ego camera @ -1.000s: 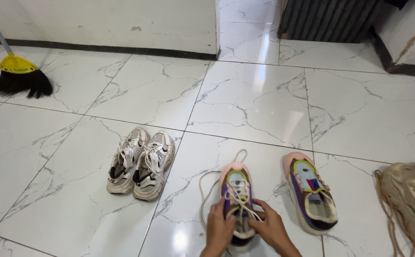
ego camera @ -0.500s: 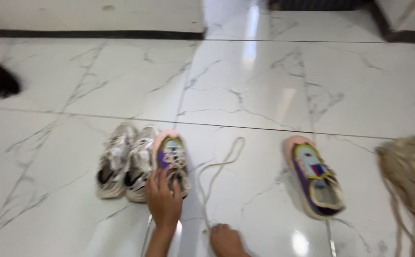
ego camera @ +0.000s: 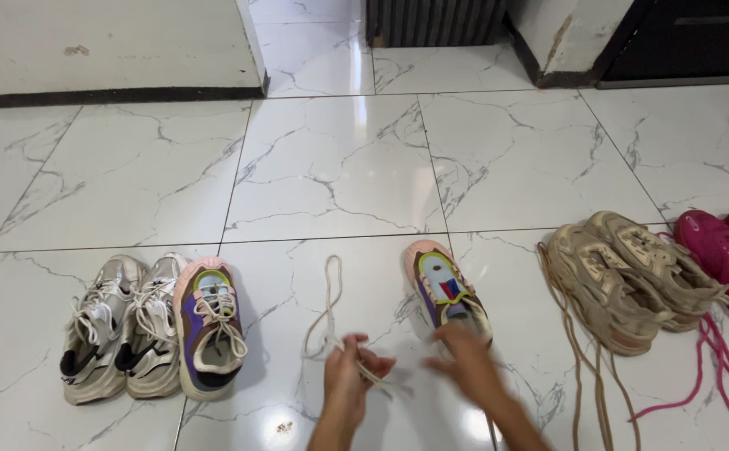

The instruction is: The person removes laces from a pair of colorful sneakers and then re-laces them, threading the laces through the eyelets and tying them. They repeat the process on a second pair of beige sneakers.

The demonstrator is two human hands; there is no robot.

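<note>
My left hand (ego camera: 350,372) pinches a loose white shoelace (ego camera: 329,302) that loops away across the floor tiles. My right hand (ego camera: 471,365), blurred by motion, hovers at the heel of an unlaced pink-and-purple sneaker (ego camera: 442,286); whether it touches the shoe or holds the lace's other end I cannot tell. The matching sneaker (ego camera: 207,324), laced, stands to the left beside a pair of white sneakers (ego camera: 121,327).
A beige pair of sneakers (ego camera: 623,274) with long trailing laces lies at the right, and a bright pink pair (ego camera: 728,255) with pink laces at the far right edge. A wall with a dark baseboard (ego camera: 114,93) runs along the back left.
The laced colourful sneaker now stands next to the white pair. My left hand left it and took the loose lace. My right hand moved to the unlaced sneaker. The view shifted right.
</note>
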